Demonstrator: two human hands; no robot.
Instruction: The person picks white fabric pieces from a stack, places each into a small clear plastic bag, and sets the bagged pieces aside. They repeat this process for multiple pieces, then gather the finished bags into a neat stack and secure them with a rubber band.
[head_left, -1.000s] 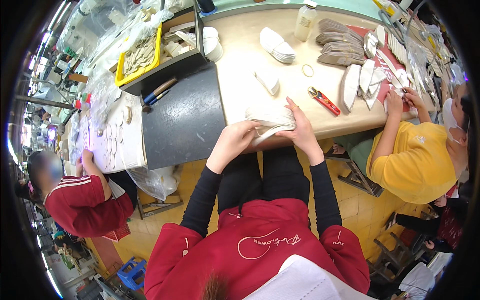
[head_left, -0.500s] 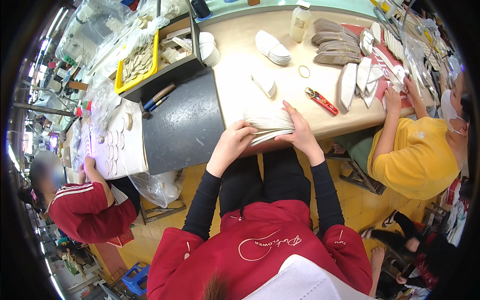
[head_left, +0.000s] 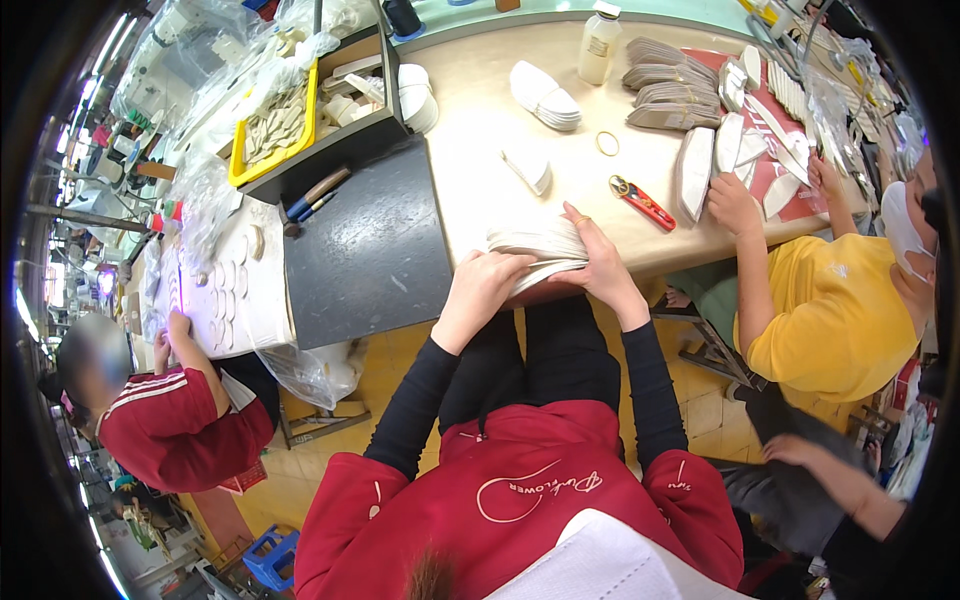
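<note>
A fanned stack of thin cream-white cut pieces (head_left: 535,238) is between my hands at the table's front edge. My right hand (head_left: 602,262) grips its right end, the thumb along the far side. At its near left side, my left hand (head_left: 492,288) has its fingers closed on the edges of the lower pieces, where the layers part. Just beyond lies a small white curved bundle (head_left: 530,172). A red-handled cutter-like tool (head_left: 643,203) and a yellow rubber band (head_left: 607,144) rest to the right.
A black mat (head_left: 365,250) lies left, below a dark tray (head_left: 395,110) and a yellow basket (head_left: 240,155) of small pieces. A bottle (head_left: 599,45) and banded grey-brown stacks (head_left: 672,85) stand farther back. Co-workers sit on both sides; one in yellow (head_left: 825,310) handles white pieces at right.
My left hand has shifted right along the stack's near edge; my right hand stays nearly still. The yellow-clad co-worker's near hand has moved left. A person's arm and dark-clad leg have come in lower right.
</note>
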